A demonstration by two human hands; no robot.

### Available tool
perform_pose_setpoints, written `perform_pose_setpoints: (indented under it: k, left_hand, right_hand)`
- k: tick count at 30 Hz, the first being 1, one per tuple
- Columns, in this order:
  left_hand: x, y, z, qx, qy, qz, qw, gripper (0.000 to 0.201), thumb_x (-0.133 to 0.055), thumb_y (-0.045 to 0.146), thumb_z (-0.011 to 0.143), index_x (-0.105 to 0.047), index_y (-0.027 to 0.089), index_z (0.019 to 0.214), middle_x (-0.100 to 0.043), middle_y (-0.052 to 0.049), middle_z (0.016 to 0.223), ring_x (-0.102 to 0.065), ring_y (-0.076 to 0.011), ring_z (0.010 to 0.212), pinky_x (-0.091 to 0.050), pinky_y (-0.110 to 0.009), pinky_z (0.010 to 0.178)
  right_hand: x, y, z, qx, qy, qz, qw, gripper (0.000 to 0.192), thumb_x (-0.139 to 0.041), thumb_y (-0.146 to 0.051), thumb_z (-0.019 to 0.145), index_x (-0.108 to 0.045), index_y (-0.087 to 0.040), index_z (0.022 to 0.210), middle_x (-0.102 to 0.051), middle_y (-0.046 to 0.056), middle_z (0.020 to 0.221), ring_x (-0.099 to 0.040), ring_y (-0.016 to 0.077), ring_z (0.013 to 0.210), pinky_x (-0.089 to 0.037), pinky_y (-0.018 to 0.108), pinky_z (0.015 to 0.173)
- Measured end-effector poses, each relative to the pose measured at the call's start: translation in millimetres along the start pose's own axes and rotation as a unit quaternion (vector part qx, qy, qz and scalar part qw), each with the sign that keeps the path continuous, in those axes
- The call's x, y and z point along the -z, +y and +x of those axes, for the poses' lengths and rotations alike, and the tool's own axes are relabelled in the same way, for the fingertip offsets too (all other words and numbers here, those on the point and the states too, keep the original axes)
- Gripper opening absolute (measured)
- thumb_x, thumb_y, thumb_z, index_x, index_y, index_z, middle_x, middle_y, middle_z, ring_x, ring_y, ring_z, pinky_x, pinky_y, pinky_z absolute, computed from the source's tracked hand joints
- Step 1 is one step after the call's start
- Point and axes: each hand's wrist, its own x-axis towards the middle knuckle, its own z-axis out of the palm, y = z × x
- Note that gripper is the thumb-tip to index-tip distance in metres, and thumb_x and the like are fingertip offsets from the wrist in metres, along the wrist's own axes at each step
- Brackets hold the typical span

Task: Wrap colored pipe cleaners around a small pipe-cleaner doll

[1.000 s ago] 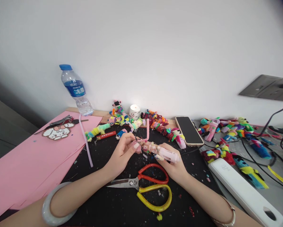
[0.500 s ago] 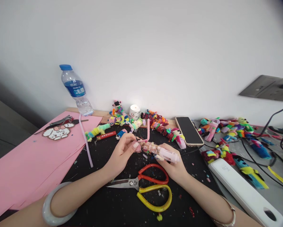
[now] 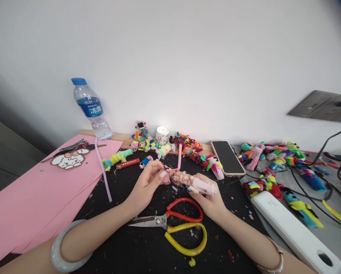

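Observation:
A pen wrapped in pink and beige fuzzy pipe cleaner [image 3: 184, 179] is held over the black mat, its pale pink bare end pointing right. My right hand [image 3: 208, 201] grips it from below and behind, near that bare end. At the other end my left hand [image 3: 151, 180] pinches a pink piece between thumb and fingers; the fingertips partly hide it. A bent pink pipe cleaner [image 3: 179, 158] sticks up from the wrapped part. Scissors [image 3: 158, 221] with red and yellow handles lie just below both hands.
Pink sheets [image 3: 30, 198] and a lilac pipe cleaner [image 3: 104, 171] lie left. Behind are a water bottle [image 3: 92, 108], a small white cup [image 3: 162, 134] and a phone [image 3: 228, 158]. Fuzzy figures [image 3: 275, 156], cables and a long white device [image 3: 295, 232] lie right. Scraps dot the mat [image 3: 116, 243].
The upright bent pink pipe cleaner has shifted very slightly to the right. Both hands keep almost the same place and hold on the pen.

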Motion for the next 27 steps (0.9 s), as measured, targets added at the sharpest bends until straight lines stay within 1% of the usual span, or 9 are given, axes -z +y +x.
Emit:
perform_pose_setpoints:
  k: [3, 7, 11, 18, 23, 27]
  left_hand:
    - [0.5, -0.5, -0.1, 0.007, 0.002, -0.008, 1.000, 0.009, -0.051, 0.029, 0.087, -0.046, 0.021, 0.089, -0.053, 0.003, 0.077, -0.050, -0.0089, 0.069, -0.044, -0.026, 0.072]
    - [1.1, -0.7, -0.5, 0.012, 0.001, -0.014, 1.000, 0.009, -0.051, 0.029, 0.087, -0.047, 0.022, 0.090, -0.053, 0.003, 0.078, -0.051, -0.0090, 0.070, -0.045, -0.026, 0.073]
    - [1.2, -0.3, -0.4, 0.020, 0.007, -0.018, 1.000, 0.012, -0.053, 0.031, 0.085, -0.047, 0.022, 0.089, -0.055, 0.002, 0.080, -0.051, -0.0098, 0.070, -0.046, -0.028, 0.074]
    - [0.8, 0.8, 0.1, 0.027, 0.012, -0.027, 0.999, 0.013, -0.054, 0.031, 0.084, -0.047, 0.022, 0.088, -0.053, 0.003, 0.074, -0.052, -0.0100, 0.069, -0.047, -0.028, 0.073]
    - [0.7, 1.0, 0.3, 0.028, 0.009, -0.032, 0.999, 0.011, -0.053, 0.030, 0.086, -0.046, 0.022, 0.089, -0.054, 0.003, 0.078, -0.053, -0.0090, 0.070, -0.047, -0.027, 0.073]
    - [0.8, 1.5, 0.4, 0.028, 0.012, -0.036, 0.999, 0.011, -0.053, 0.030, 0.085, -0.046, 0.022, 0.089, -0.053, 0.004, 0.074, -0.052, -0.0088, 0.069, -0.047, -0.026, 0.072]
  right_hand:
    - [-0.4, 0.2, -0.1, -0.004, 0.001, -0.002, 1.000, 0.017, -0.057, -0.025, 0.079, -0.046, -0.019, 0.067, -0.046, -0.002, 0.063, -0.042, 0.0125, 0.057, -0.031, 0.024, 0.050]
    - [-0.9, -0.4, 0.1, -0.003, 0.006, -0.002, 1.000, 0.018, -0.057, -0.027, 0.079, -0.046, -0.019, 0.067, -0.046, -0.002, 0.063, -0.042, 0.0126, 0.057, -0.033, 0.024, 0.051]
    - [-0.9, -1.0, 0.1, -0.006, 0.008, 0.000, 1.000, 0.020, -0.058, -0.029, 0.079, -0.046, -0.019, 0.066, -0.046, -0.003, 0.062, -0.043, 0.0126, 0.056, -0.034, 0.024, 0.050]
    - [-0.6, -4.8, 1.6, 0.000, 0.014, 0.002, 1.000, 0.021, -0.058, -0.026, 0.078, -0.044, -0.019, 0.064, -0.043, -0.004, 0.061, -0.039, 0.0114, 0.054, -0.031, 0.024, 0.050]
    - [-1.2, -6.2, 1.8, -0.004, 0.016, 0.010, 1.000, 0.020, -0.058, -0.025, 0.077, -0.045, -0.019, 0.064, -0.041, -0.004, 0.060, -0.038, 0.0111, 0.053, -0.030, 0.023, 0.049]
    - [-1.3, -5.3, 1.8, -0.004, 0.014, 0.018, 1.000, 0.020, -0.058, -0.024, 0.077, -0.044, -0.019, 0.065, -0.040, -0.004, 0.060, -0.037, 0.0110, 0.053, -0.029, 0.023, 0.049]
